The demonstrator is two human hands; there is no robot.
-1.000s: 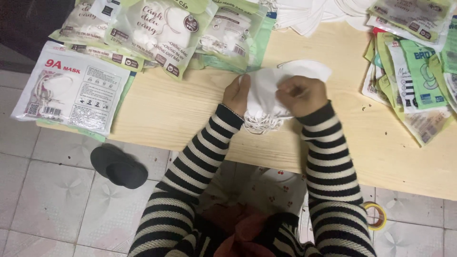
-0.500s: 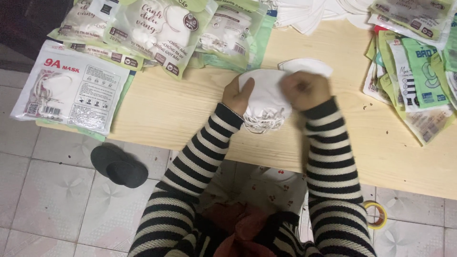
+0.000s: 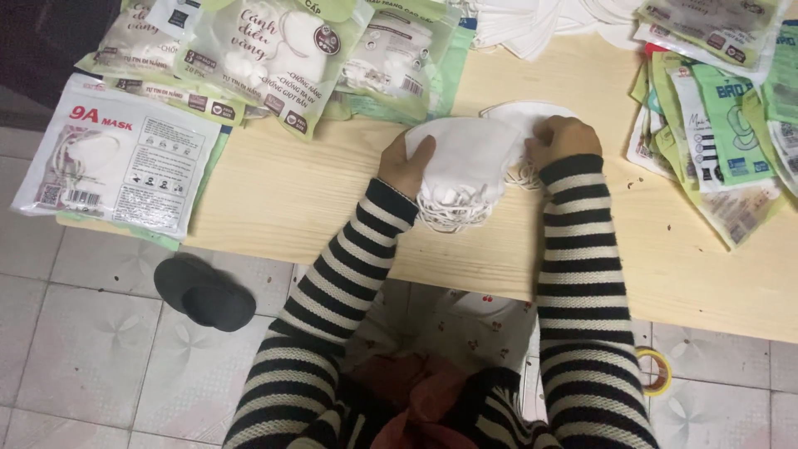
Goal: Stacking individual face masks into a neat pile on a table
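My left hand [image 3: 406, 166] grips a stack of white face masks [image 3: 461, 162] from its left side, thumb lying over the top; the elastic ear loops hang in a bunch below the stack. My right hand [image 3: 563, 138] is closed on the right end of the same stack, just above the light wooden table [image 3: 291, 191]. Another white mask [image 3: 524, 112] lies flat on the table behind the stack, partly hidden by my right hand. Both arms wear black-and-white striped sleeves.
Sealed mask packets in clear and green wrappers [image 3: 274, 50] lie at the table's back left, one white packet [image 3: 116, 158] overhanging the left edge. Flat empty green packets [image 3: 723, 141] pile at the right. Loose white masks [image 3: 540, 25] at the back. Dark slipper [image 3: 204, 295] and tape roll [image 3: 652, 370] on the tiled floor.
The mask stack has been gathered and squared between both hands. My right hand slid from the stack's top to its right end, and my left thumb now lies over the top.
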